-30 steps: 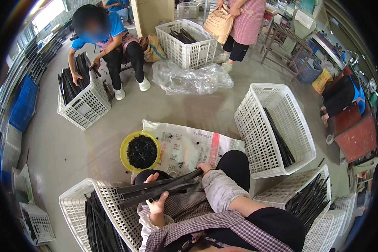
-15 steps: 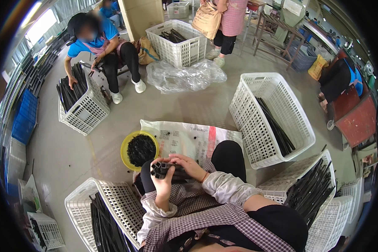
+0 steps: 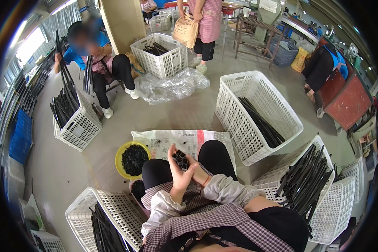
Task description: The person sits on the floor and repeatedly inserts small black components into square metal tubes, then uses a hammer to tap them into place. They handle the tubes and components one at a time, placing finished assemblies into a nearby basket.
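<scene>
Above my lap, my left hand (image 3: 179, 177) wraps around one side of a bundle of black square tubes (image 3: 180, 160), whose ends face up toward me. My right hand (image 3: 194, 170) closes around the bundle's other side, its fingers partly hidden by the tubes and the left hand. Left of my knees stands a yellow bowl (image 3: 119, 163) holding small black plastic pieces (image 3: 133, 160). A white printed sack (image 3: 164, 137) lies flat on the floor ahead of my knees, with a few black bits on it.
White crates of long black strips stand at near left (image 3: 80, 205), near right (image 3: 262, 190) and ahead right (image 3: 229, 111). A seated co-worker (image 3: 101, 69) lifts strips from a crate (image 3: 73, 136). Beyond lie clear plastic sheeting (image 3: 172, 88) and another crate (image 3: 172, 63); a person holds a sack (image 3: 185, 31).
The bundle has moved right and swung so its ends point upward; my right hand has shifted from its top to its side. The co-worker has raised strips out of the crate.
</scene>
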### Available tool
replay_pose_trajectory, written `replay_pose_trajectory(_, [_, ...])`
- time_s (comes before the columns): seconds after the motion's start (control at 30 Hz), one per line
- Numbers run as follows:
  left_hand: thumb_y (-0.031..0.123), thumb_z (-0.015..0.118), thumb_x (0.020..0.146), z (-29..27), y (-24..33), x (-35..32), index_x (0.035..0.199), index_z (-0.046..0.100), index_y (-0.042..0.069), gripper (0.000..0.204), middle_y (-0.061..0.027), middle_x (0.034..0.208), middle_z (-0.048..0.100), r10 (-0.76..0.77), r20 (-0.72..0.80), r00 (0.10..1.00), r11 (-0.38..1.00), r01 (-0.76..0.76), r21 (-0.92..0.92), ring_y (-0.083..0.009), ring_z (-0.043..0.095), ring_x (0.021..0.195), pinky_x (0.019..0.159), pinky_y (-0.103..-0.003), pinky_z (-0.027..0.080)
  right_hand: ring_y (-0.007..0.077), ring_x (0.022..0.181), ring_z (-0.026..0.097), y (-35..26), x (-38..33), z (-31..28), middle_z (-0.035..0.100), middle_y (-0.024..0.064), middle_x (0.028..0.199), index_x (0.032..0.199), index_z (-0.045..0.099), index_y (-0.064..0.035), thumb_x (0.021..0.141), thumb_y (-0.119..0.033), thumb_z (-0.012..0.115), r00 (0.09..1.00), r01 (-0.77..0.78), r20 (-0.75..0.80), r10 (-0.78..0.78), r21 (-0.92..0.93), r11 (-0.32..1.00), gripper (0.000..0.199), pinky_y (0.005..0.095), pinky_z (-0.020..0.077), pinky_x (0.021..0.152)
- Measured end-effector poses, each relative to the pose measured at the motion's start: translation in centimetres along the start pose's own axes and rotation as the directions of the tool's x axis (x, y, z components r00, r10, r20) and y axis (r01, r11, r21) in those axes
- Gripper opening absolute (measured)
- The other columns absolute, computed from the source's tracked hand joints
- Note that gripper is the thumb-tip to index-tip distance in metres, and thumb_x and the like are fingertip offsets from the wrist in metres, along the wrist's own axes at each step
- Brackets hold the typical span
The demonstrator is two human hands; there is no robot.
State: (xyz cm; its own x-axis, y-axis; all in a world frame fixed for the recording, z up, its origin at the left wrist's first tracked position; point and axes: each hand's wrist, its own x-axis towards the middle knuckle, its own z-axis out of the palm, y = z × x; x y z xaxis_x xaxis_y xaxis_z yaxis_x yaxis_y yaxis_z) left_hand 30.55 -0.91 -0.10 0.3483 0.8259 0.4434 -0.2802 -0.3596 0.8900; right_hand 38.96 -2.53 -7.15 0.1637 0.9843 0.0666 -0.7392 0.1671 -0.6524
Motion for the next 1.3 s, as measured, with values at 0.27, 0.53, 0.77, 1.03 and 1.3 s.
replay_pose_trajectory(0.27, [0.024,0.091,0.06,0.8,1.4,0.0,0.149,-0.008,-0.002,0.136,-0.0234,0.151,0.015,-0.078,0.213,0.974,0.986,0.107,-0.13,-0.0314,0.024,0.14,0.114,-0.04,0.02,0.0181,0.126,0.043,-3.1,0.2,2.9,0.041,0.011,0.14,0.141,0.031,0.0038,0.102,-0.025,0.039,0.994,0.102,0.079,-0.08,-0.338,0.936,0.05,0.0317,0.034,0.107])
replay_pose_trajectory(0.53, [0.038,0.086,0.065,1.3,2.3,1.1,0.151,-0.004,-0.001,0.13,-0.0184,0.158,0.004,-0.102,0.272,0.957,0.963,0.164,-0.214,-0.0276,0.012,0.145,0.116,-0.042,0.015,0.0225,0.136,0.027,-2.5,-1.4,3.5,0.025,0.0141,0.149,0.145,0.02,0.0047,0.098,-0.027,0.046,0.985,0.174,0.05,-0.166,-0.292,0.94,0.063,0.0338,0.0229,0.113])
replay_pose_trajectory(0.77, [0.019,0.088,0.063,1.8,1.0,-0.3,0.151,-0.007,0.001,0.13,-0.0179,0.155,0.013,-0.047,0.299,0.953,0.961,0.125,-0.248,-0.0293,0.024,0.141,0.114,-0.04,0.022,0.0264,0.145,0.013,-3.9,-3.0,3.6,0.011,0.0168,0.157,0.149,0.009,0.0055,0.094,-0.029,0.052,0.983,0.183,0.01,-0.186,-0.221,0.958,0.077,0.0357,0.0133,0.119])
replay_pose_trajectory(1.03, [0.034,0.089,0.062,2.3,1.8,0.1,0.148,-0.013,-0.003,0.139,-0.0188,0.158,0.0,-0.07,0.335,0.94,0.979,0.13,-0.16,-0.0269,0.01,0.145,0.116,-0.039,0.014,0.0371,0.145,-0.006,-1.6,-2.8,2.0,0.0,0.0158,0.159,0.149,0.002,0.0054,0.07,-0.039,0.08,0.937,0.33,0.049,-0.345,0.197,0.923,0.12,0.0524,-0.0017,0.117])
replay_pose_trajectory(1.3, [0.051,0.085,0.064,1.8,1.9,0.8,0.149,-0.015,-0.001,0.141,-0.0167,0.155,0.004,-0.091,0.266,0.96,0.943,0.169,-0.288,-0.0271,0.013,0.142,0.115,-0.039,0.014,0.0245,0.144,0.019,-4.2,-2.5,1.5,0.019,0.0123,0.156,0.152,0.011,-0.0022,0.099,-0.028,0.041,0.964,0.257,0.221,-0.148,-0.622,0.74,0.066,0.0358,0.0172,0.116])
